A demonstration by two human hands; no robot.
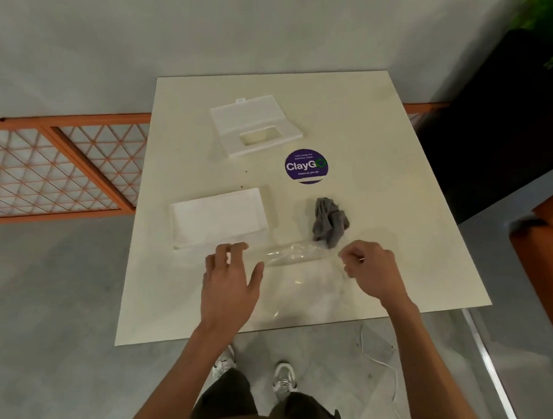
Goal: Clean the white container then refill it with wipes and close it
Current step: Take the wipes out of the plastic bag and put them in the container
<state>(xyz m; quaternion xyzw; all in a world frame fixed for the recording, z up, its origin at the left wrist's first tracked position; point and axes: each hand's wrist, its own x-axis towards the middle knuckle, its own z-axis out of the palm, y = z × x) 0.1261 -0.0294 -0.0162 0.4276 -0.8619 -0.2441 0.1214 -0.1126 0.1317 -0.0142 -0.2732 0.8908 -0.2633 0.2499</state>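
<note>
White container (255,125) lies open on the far part of the cream table (387,196), with a rectangular opening in its near half. Just in front of it is a round purple ClayGo sticker (306,165). A stack of white wipes (217,217) lies left of centre and a crumpled grey cloth (328,220) right of centre. A clear plastic wrapper (294,255) lies near the front edge between the hands. The left hand (228,283) hovers with fingers spread and relaxed. The right hand (371,267) has its fingers curled at the wrapper's right edge; whether they pinch it cannot be told.
</note>
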